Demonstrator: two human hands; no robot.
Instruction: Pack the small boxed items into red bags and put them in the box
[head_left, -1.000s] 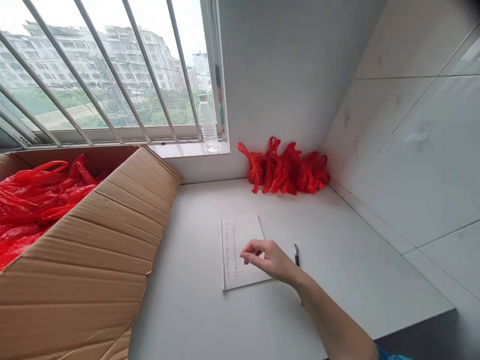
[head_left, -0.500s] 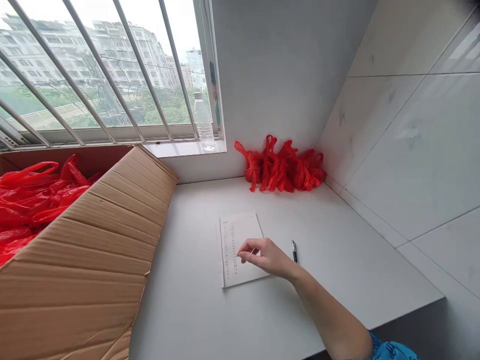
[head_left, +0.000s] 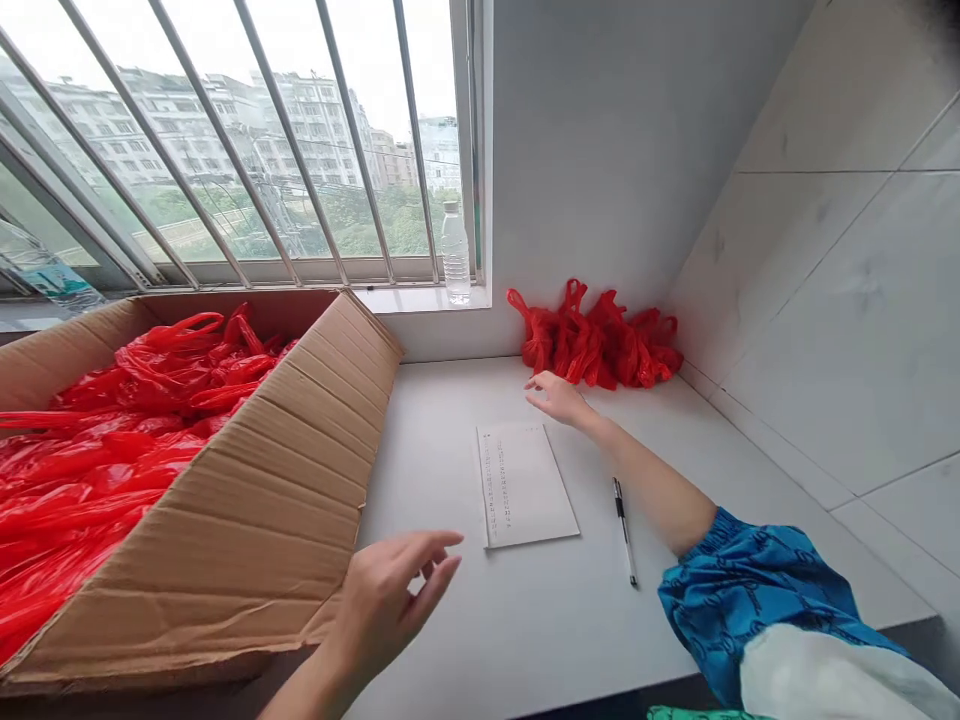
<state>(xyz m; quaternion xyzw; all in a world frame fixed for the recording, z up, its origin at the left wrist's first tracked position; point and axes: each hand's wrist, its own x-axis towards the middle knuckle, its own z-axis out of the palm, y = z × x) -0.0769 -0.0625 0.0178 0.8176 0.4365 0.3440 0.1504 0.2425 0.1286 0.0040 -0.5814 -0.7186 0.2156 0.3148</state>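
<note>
Just in front of the row of knotted red plastic bags at the wall, my right hand is stretched out over the table, fingers apart and holding nothing. My left hand hovers above the table beside the cardboard box, its thumb and fingers spread with nothing between them. Between the two hands lies a sheet or pad of paper with columns of small handwritten marks along its left side. A black and clear pen rests on the table to the right of the paper.
A large open cardboard box full of red plastic bags fills the left side. One clear plastic bottle stands on the sill of the barred window; another bottle leans at far left. A tiled wall bounds the right.
My right hand has moved from over the paper forward, close to the red bags. My left hand has come into view at the bottom. The view has turned left, showing more of the box.
</note>
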